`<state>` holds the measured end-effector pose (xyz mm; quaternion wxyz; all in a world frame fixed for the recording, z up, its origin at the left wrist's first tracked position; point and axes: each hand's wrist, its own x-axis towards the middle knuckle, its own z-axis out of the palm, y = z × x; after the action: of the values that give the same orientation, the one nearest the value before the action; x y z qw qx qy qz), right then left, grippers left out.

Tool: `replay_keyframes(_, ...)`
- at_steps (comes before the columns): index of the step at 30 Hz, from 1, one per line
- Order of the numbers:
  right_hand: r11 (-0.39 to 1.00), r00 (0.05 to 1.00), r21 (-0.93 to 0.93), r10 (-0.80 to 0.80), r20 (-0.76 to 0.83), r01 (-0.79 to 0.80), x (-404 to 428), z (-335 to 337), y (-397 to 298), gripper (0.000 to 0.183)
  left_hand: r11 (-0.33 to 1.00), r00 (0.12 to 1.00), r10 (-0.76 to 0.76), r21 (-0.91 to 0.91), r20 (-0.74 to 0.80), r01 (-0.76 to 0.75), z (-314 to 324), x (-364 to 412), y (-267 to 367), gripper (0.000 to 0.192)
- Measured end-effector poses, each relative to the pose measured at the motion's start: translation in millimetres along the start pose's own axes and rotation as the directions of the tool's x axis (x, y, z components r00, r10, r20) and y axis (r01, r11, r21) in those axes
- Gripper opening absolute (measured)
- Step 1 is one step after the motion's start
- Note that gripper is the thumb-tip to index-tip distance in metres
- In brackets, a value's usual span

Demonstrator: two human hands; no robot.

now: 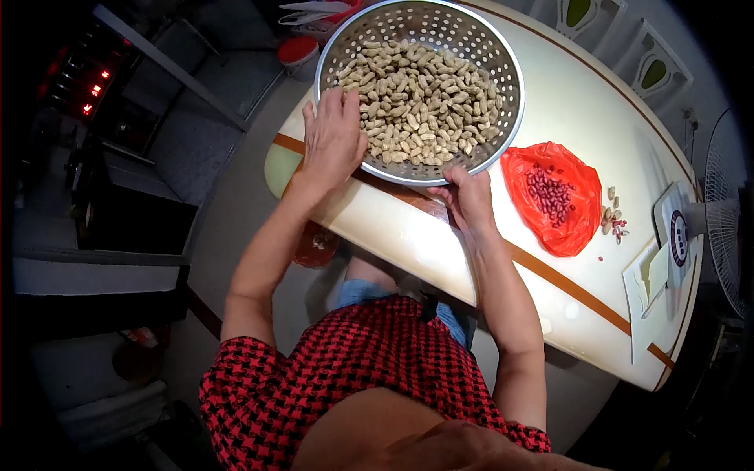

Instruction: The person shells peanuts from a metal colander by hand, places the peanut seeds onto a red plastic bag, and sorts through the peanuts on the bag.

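Note:
A perforated metal colander (511, 126) holds a heap of unshelled peanuts (421, 103) at the top middle, over the table's near edge. My left hand (334, 138) lies over the colander's left rim, its fingertips at the peanuts. With thumb on top, my right hand (468, 197) grips the near rim. To the right, a red plastic bag (571, 232) lies spread on the table with shelled red-skinned peanuts (552, 197) on it. Just beside the bag are several unshelled peanuts (610, 212) and small red pieces (618, 229).
The pale table (565, 70) has a curved far edge and brown stripes. A fan (727, 212) stands at its right end near papers (645, 288). White chairs (660, 65) are beyond. A red-lidded bucket (297, 53) stands left of the table, and a reddish container (317, 244) sits below its edge.

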<state>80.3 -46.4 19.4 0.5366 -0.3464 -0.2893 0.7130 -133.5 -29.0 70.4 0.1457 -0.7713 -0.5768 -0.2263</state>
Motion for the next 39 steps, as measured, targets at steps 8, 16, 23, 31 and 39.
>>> replay_keyframes(8,1.0,1.0,-0.003,0.006,0.006,-0.006,-1,1,-2,0.036,0.994,0.984,0.039,-0.105,0.172,-0.021,24,40,-12,0.086)
replay_keyframes(16,1.0,0.999,0.012,0.02,0.028,-0.02,0,1,-6,0.034,0.867,0.969,-0.111,-0.455,0.22,0.202,46,80,11,0.073)
replay_keyframes(23,0.998,0.999,0.048,0.042,0.032,-0.043,3,0,-3,0.034,0.918,0.968,0.23,-0.353,0.098,-0.182,67,88,68,0.06)
replay_keyframes(31,0.998,0.999,0.05,0.04,0.021,-0.041,0,0,-3,0.034,0.949,0.925,0.284,-0.212,0.251,-0.234,60,72,97,0.056)
replay_keyframes(39,0.997,0.998,0.063,0.039,0.039,-0.041,3,3,1,0.033,0.973,0.895,0.229,-0.127,0.383,-0.195,63,81,89,0.049)
